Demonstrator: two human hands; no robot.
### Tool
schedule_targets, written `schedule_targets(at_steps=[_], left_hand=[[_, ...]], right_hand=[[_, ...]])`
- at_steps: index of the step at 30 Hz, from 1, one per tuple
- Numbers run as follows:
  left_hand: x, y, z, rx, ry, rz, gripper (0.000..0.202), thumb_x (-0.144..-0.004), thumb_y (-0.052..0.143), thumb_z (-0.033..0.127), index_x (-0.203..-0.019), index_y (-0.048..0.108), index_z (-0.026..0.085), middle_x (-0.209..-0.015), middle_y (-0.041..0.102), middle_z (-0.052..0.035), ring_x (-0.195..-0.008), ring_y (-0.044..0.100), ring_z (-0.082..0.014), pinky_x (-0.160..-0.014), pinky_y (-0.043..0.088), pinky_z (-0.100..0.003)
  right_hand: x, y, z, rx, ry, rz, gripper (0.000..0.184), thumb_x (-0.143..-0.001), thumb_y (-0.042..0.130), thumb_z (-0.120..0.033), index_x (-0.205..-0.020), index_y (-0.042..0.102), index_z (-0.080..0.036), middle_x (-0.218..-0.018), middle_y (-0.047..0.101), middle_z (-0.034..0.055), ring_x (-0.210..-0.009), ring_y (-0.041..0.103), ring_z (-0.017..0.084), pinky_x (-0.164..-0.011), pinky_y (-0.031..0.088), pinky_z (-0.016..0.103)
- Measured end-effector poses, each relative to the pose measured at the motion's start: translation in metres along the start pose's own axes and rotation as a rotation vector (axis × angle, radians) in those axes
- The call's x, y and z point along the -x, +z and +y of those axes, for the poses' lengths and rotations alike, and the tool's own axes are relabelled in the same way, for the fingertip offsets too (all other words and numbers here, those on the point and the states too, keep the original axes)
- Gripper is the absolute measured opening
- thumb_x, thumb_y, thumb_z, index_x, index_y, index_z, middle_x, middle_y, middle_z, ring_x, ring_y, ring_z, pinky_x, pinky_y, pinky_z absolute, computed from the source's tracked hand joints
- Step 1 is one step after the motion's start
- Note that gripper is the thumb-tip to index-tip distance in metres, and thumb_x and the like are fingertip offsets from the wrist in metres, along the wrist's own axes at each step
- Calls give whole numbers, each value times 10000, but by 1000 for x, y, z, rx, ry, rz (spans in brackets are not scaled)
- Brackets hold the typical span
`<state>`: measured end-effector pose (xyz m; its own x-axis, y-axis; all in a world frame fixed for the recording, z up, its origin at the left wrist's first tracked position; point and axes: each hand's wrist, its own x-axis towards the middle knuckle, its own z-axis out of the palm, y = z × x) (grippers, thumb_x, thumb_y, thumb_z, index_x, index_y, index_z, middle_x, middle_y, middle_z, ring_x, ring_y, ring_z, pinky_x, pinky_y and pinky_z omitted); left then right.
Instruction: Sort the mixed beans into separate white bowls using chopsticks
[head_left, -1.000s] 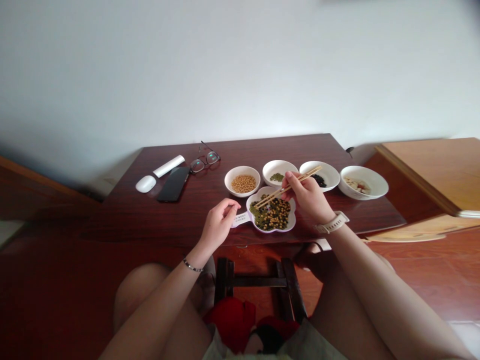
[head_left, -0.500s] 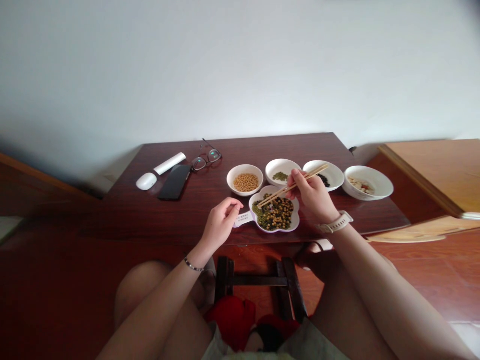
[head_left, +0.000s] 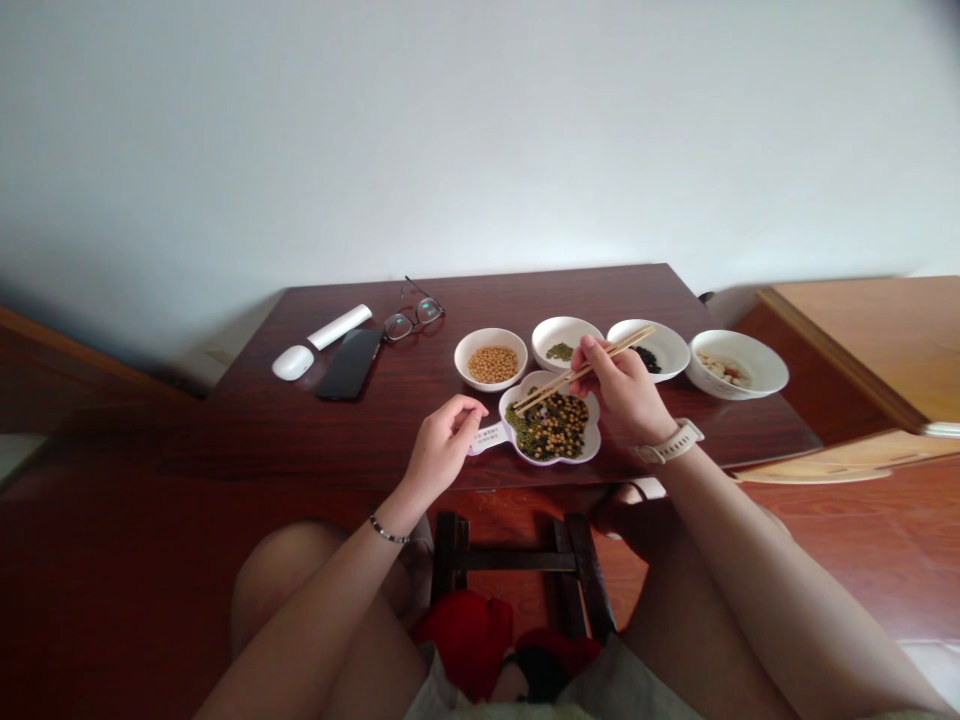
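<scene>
My right hand (head_left: pixel 621 390) is closed around a pair of wooden chopsticks (head_left: pixel 581 372), their tips over the left part of a flower-shaped white dish (head_left: pixel 592 437) of mixed green, yellow and black beans. My left hand (head_left: pixel 442 447) rests with curled fingers at the dish's small handle (head_left: pixel 486 437), thumb and fingertips touching it. Behind the dish stand a white bowl of yellow beans (head_left: pixel 490 358), a bowl with a few green beans (head_left: pixel 564 343) and a bowl with black beans (head_left: pixel 655 347).
A fourth white bowl (head_left: pixel 738 364) with pale pieces sits at the right end of the dark wooden table (head_left: pixel 390 410). At the back left lie a white mouse (head_left: pixel 293 362), a black phone (head_left: pixel 349 364), a white tube (head_left: pixel 339 327) and glasses (head_left: pixel 412 316). A lighter wooden surface (head_left: pixel 870 340) stands to the right.
The chopstick tips shifted slightly within the mixed dish and my right hand rose a little. My left hand stays at the handle.
</scene>
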<state>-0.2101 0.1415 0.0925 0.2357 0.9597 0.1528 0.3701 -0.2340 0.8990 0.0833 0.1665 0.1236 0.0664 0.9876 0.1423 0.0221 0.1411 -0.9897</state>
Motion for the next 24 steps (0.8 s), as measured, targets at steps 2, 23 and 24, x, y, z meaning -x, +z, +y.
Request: schedule_targets(at_steps=[2,23,24], left_hand=[[0,0,0,1,1,0,240,-1098,630,388,-1057,768,196,-898,781,-32,-713,674,-154,-611,480,-234],[0,-1,0,-13,7,0,246,-1102,631,400,-1053,766,201,-891,778,-28,-708,665,-151,-594,456,-231],[0,0,0,-12,8,0,246,-1102,631,400,-1051,765,201,-887,776,-27,-707,665,-152,-593,456,-231]], right_hand=[[0,-1,2,-4,-1,-3,583,-1009,703,-785,-852,725,-224,-653,708,33,-578,662,173,-565,520,291],[2,0,0,45,11,1,610,-999,687,-816,-840,713,-227,-658,706,36,-602,688,187,-594,554,302],[3,0,0,49,14,3,613,-996,685,-821,-839,711,-229,-657,705,37,-604,689,191,-596,557,306]])
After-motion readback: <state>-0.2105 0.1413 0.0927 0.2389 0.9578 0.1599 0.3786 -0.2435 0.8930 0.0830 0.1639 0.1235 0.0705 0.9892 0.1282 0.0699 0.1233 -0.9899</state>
